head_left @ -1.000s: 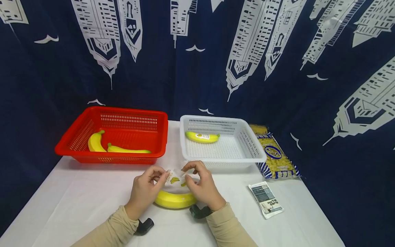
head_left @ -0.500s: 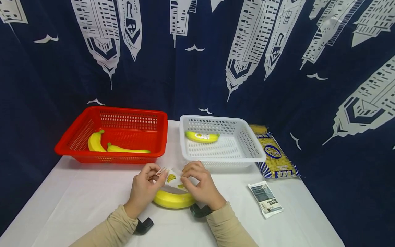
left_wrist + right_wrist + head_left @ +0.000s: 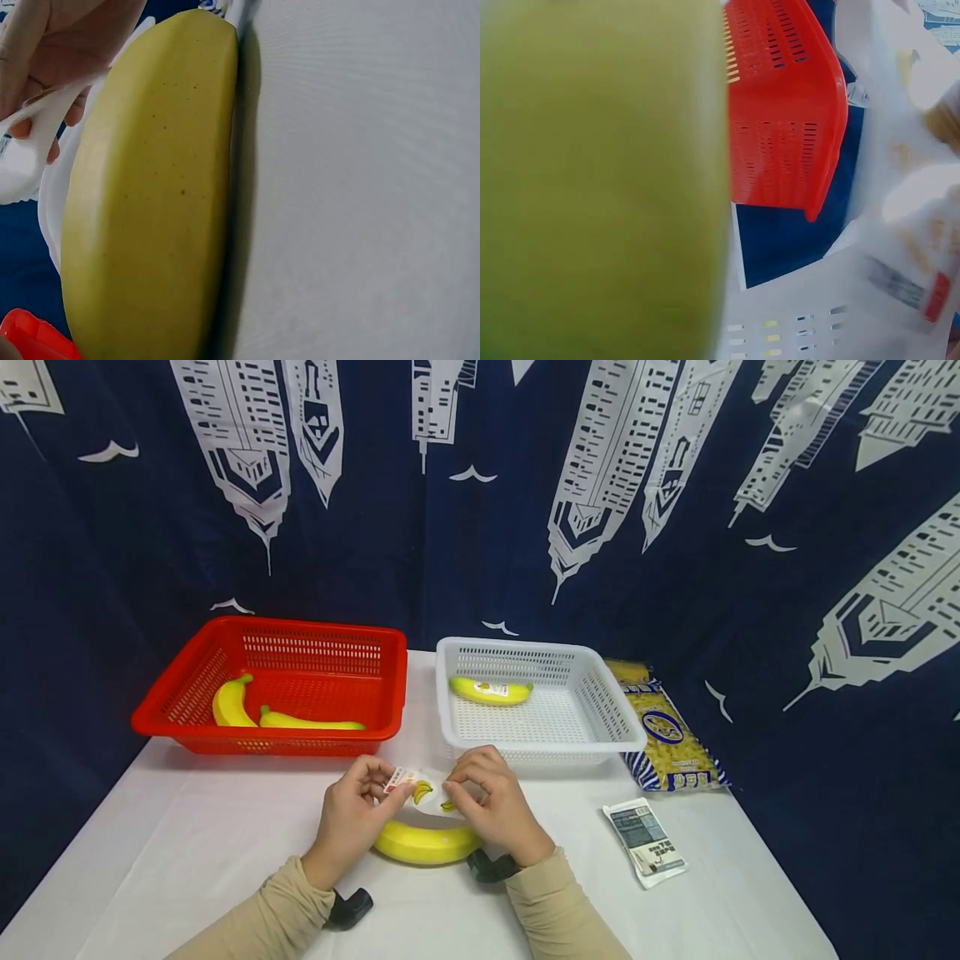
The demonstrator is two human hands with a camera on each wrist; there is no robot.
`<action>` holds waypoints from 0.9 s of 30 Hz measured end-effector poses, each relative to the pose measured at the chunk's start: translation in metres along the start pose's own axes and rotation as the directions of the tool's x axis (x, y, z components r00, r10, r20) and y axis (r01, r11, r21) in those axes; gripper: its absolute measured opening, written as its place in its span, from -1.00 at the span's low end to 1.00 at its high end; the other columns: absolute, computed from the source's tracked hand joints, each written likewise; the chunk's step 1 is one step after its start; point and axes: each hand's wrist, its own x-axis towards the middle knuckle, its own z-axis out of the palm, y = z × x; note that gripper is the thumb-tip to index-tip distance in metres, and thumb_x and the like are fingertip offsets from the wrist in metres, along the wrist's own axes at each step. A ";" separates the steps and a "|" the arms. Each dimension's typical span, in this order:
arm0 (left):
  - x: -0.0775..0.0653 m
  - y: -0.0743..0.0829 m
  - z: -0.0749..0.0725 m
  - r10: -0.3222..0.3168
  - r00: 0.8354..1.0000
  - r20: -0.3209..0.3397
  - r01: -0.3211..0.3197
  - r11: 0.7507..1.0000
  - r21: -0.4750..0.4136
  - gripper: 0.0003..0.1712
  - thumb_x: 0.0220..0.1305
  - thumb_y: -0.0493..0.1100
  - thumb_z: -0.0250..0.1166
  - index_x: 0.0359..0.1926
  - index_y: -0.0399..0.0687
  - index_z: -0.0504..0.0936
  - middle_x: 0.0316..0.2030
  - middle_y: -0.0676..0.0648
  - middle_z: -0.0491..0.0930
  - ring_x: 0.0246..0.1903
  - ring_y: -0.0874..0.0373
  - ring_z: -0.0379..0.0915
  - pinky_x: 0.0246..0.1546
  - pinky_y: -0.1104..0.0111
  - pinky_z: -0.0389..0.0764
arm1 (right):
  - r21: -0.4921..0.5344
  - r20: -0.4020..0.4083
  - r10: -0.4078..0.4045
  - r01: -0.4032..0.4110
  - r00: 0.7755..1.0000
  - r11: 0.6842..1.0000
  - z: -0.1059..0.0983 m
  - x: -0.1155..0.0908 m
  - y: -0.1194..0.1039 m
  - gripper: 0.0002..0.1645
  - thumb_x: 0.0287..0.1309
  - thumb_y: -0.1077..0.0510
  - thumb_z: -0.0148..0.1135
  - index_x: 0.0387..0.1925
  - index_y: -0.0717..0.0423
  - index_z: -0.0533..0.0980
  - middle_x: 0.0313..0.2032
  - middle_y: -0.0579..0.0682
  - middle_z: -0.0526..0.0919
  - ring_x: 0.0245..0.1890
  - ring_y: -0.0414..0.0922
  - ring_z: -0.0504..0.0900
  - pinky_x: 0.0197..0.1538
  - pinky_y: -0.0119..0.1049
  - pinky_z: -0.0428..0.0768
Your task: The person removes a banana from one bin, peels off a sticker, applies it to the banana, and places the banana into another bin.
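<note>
The left hand (image 3: 347,818) and right hand (image 3: 497,803) pinch opposite ends of the sticker sheet (image 3: 422,793), held up just beyond the banana (image 3: 427,845) on the desk (image 3: 225,835). The step looks like peeling, best done slowly from one edge; the right hand's grip hides whether anything has lifted.
</note>
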 end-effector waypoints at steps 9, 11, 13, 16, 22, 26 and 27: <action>-0.001 -0.002 0.000 -0.024 1.000 -0.004 0.024 1.000 0.011 -0.81 0.20 -0.31 0.50 -0.28 0.03 0.67 -0.46 0.15 0.63 -0.50 0.31 0.47 -0.52 0.54 0.47 | -0.039 0.027 0.017 -0.016 0.999 0.999 -0.003 0.001 0.000 -0.89 0.27 0.20 0.41 -0.39 -0.02 0.66 -0.30 -0.18 0.69 -0.13 -0.17 0.56 -0.04 -0.31 0.57; 0.000 -0.003 -0.001 -0.031 0.999 -0.008 0.031 0.999 0.026 -0.81 0.20 -0.32 0.50 -0.29 0.03 0.67 -0.47 0.14 0.64 -0.50 0.31 0.48 -0.51 0.54 0.49 | -0.050 0.030 0.019 -0.018 0.999 0.999 -0.004 0.000 0.001 -0.89 0.27 0.20 0.41 -0.39 -0.01 0.66 -0.31 -0.18 0.69 -0.16 -0.18 0.57 -0.07 -0.34 0.57; 0.000 -0.003 -0.001 -0.044 0.999 -0.006 0.044 0.998 0.035 -0.81 0.19 -0.32 0.50 -0.30 0.02 0.66 -0.48 0.14 0.64 -0.49 0.31 0.49 -0.50 0.54 0.50 | -0.059 0.035 0.021 -0.019 0.999 0.998 -0.005 0.000 0.002 -0.90 0.27 0.21 0.42 -0.38 0.01 0.66 -0.31 -0.17 0.69 -0.18 -0.19 0.59 -0.10 -0.36 0.58; 0.000 -0.003 -0.001 -0.061 0.998 0.006 0.060 0.997 0.046 -0.82 0.20 -0.30 0.50 -0.31 0.03 0.67 -0.48 0.15 0.65 -0.49 0.31 0.50 -0.49 0.52 0.51 | -0.082 0.046 0.034 -0.030 0.998 0.996 -0.007 0.000 0.003 -0.91 0.27 0.20 0.42 -0.37 0.03 0.66 -0.32 -0.16 0.69 -0.20 -0.20 0.61 -0.15 -0.39 0.59; 0.000 -0.002 -0.001 -0.068 0.997 0.031 0.065 0.995 0.079 -0.83 0.19 -0.27 0.51 -0.32 0.03 0.66 -0.49 0.17 0.64 -0.49 0.32 0.48 -0.49 0.46 0.50 | -0.118 0.070 0.076 -0.068 0.995 0.991 -0.010 -0.001 0.005 -0.90 0.27 0.17 0.42 -0.37 0.04 0.65 -0.34 -0.18 0.68 -0.26 -0.24 0.60 -0.23 -0.43 0.59; 0.000 -0.002 -0.002 -0.071 0.997 0.028 0.067 0.992 0.103 -0.83 0.19 -0.26 0.52 -0.30 0.01 0.66 -0.50 0.17 0.63 -0.50 0.31 0.46 -0.49 0.45 0.49 | -0.099 0.092 0.107 -0.098 0.990 0.990 -0.012 -0.002 0.005 -0.89 0.30 0.16 0.40 -0.37 0.02 0.65 -0.35 -0.19 0.67 -0.28 -0.26 0.58 -0.24 -0.40 0.58; 0.000 -0.002 -0.002 -0.075 0.997 0.024 0.072 0.992 0.105 -0.83 0.19 -0.26 0.52 -0.30 0.01 0.66 -0.50 0.17 0.63 -0.49 0.31 0.46 -0.49 0.45 0.48 | -0.089 0.097 0.115 -0.107 0.989 0.990 -0.012 -0.002 0.005 -0.89 0.31 0.16 0.39 -0.38 0.01 0.65 -0.35 -0.19 0.67 -0.28 -0.26 0.58 -0.23 -0.39 0.59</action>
